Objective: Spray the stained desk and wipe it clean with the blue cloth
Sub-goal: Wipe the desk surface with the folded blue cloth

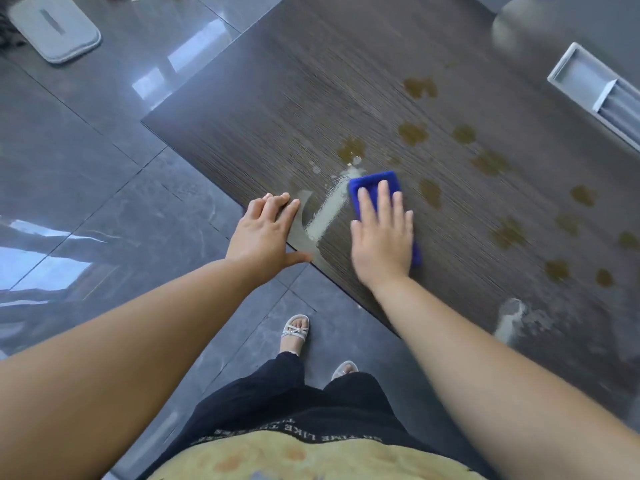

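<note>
Bracing the left hand (pixel 266 226) flat and straight-fingered on the near edge of the desk (pixel 311 81), seemingly for balance, the person presses the blue cloth (pixel 375 187) under a flat, spread right hand (pixel 382 237) beside a pale wet streak (pixel 329 213), brown stains (pixel 412 133) lying unwiped beyond.

Mid-frame, the right hand (pixel 382 237) is pressing flat on the blue cloth (pixel 372 180) on the dark worktop (pixel 294 98), beside a wet streak (pixel 327 216). The left hand (pixel 263 230) is resting open at the worktop's edge. Brown stains (pixel 419 87) are dotting the right side.
</note>
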Tool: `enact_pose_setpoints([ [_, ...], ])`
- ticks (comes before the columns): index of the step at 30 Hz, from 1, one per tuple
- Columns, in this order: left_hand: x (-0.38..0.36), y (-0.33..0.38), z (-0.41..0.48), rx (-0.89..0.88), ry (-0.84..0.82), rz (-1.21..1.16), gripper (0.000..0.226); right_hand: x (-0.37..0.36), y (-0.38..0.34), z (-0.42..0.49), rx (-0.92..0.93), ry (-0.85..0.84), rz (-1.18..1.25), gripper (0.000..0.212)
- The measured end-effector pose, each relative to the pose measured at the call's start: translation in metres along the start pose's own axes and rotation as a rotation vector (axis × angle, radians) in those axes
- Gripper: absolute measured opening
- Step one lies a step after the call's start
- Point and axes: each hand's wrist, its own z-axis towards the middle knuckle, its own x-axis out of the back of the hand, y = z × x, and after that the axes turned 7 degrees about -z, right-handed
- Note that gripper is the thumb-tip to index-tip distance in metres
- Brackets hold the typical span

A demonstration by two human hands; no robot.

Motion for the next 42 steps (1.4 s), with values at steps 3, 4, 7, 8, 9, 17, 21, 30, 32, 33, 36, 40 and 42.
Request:
enact_pose_setpoints([
  [3, 0.005, -0.001, 0.001, 0.009, 0.013, -0.079, 0.096, -0.007, -0.02, -0.027, 0.363, 0.027, 0.02, 0.051],
  [4, 0.009, -0.003, 0.001, 0.002, 0.014, -0.106, 0.094, -0.009, -0.01, -0.037, 0.498, 0.011, 0.005, 0.05],
  [7, 0.019, -0.012, -0.001, -0.045, -0.024, -0.163, 0.081, -0.008, 0.037, -0.044, 0.614, 0.014, -0.02, 0.047],
  [8, 0.022, -0.015, 0.0, -0.054, -0.037, -0.188, 0.075, -0.006, 0.05, -0.04, 0.553, 0.034, -0.028, 0.047],
  [9, 0.024, -0.017, 0.0, -0.058, -0.038, -0.214, 0.069, -0.004, 0.057, -0.033, 0.456, 0.029, -0.024, 0.048],
  [17, 0.033, -0.011, 0.025, 0.038, 0.041, -0.16, 0.062, -0.005, -0.006, -0.033, 0.437, -0.002, -0.007, 0.05],
  [21, 0.036, -0.011, 0.03, 0.064, -0.105, -0.033, 0.071, -0.002, 0.041, -0.027, 0.617, -0.037, -0.022, 0.048],
  [30, 0.046, -0.014, 0.037, 0.023, -0.184, 0.107, 0.069, 0.002, -0.04, 0.006, 0.3, -0.027, 0.014, 0.053],
  [32, 0.045, -0.017, 0.037, 0.012, -0.183, 0.109, 0.069, -0.002, -0.022, -0.012, 0.588, -0.039, -0.002, 0.049],
  [33, 0.043, -0.018, 0.036, 0.015, -0.182, 0.098, 0.07, -0.003, -0.007, -0.016, 0.67, -0.05, -0.004, 0.048],
  [36, 0.041, -0.018, 0.035, 0.012, -0.171, 0.093, 0.071, 0.003, 0.027, 0.0, 0.58, -0.002, 0.002, 0.048],
  [40, 0.042, -0.019, 0.036, 0.009, -0.16, 0.103, 0.072, 0.011, -0.007, 0.042, 0.085, -0.055, 0.044, 0.052],
  [42, 0.042, -0.018, 0.035, 0.011, -0.162, 0.112, 0.074, 0.011, -0.031, 0.04, 0.05, -0.061, 0.044, 0.054],
])
